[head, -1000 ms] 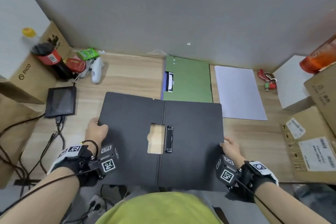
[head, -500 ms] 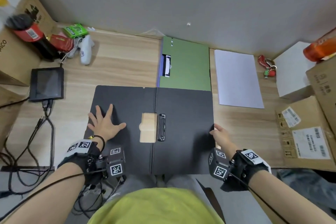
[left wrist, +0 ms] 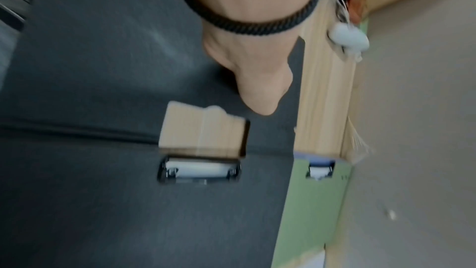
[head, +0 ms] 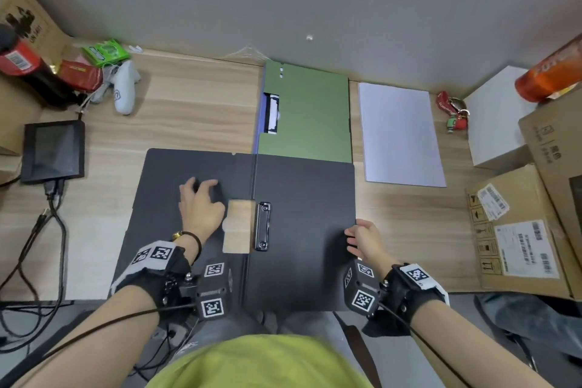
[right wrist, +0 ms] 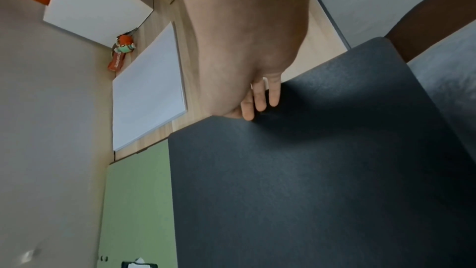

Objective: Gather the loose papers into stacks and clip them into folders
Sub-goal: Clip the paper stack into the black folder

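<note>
Left hand (head: 201,208) loosely curled on black folder (head: 302,230); right hand (head: 362,239) grasping its right edge; green folder (head: 308,110) and paper stack (head: 400,135) beyond.

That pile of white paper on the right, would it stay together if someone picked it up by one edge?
Probably not neatly. The white paper stack looks like loose sheets with no clip visible on it, so they would likely fan or slide apart. Thin sheets also tend to droop when held by one edge. It lies flat on the desk, so getting fingers under it may be fiddly.
</note>
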The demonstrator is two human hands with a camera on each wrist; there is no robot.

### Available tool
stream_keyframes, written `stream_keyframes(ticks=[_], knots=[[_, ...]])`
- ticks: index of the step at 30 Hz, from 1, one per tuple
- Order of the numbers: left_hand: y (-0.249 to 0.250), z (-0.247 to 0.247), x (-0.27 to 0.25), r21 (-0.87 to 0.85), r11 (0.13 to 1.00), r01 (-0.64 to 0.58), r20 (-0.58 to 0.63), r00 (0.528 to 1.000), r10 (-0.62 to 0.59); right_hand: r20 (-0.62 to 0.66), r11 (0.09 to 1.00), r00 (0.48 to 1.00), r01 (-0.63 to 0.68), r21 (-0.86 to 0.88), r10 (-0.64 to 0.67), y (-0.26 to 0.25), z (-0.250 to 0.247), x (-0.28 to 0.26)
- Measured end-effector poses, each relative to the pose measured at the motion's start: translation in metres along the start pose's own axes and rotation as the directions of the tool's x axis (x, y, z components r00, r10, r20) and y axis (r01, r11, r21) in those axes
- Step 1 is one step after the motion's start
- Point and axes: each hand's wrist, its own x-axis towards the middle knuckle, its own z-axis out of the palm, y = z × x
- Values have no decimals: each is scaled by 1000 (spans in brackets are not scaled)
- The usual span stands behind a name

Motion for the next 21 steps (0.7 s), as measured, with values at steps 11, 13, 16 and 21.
stream_keyframes(ticks=[11, 13, 16, 21], knots=[[137, 94, -6, -154, 973, -175, 188, 961, 202, 77, 989, 997, 5, 147, -17, -32, -85, 36], [156, 110, -4, -266, 961, -79, 303, 939, 161, -5, 989, 1000, 26, 143, -26, -42, -110, 49], [182, 136, -1, -352, 936, 25, 425, 895, 136, -140, 990, 985, 113, 80, -101, -52, -144, 67], [219, 171, 2, -420, 889, 182, 555, 827, 93, -241, 974, 950, 166, -152, -199, -74, -182, 84]])
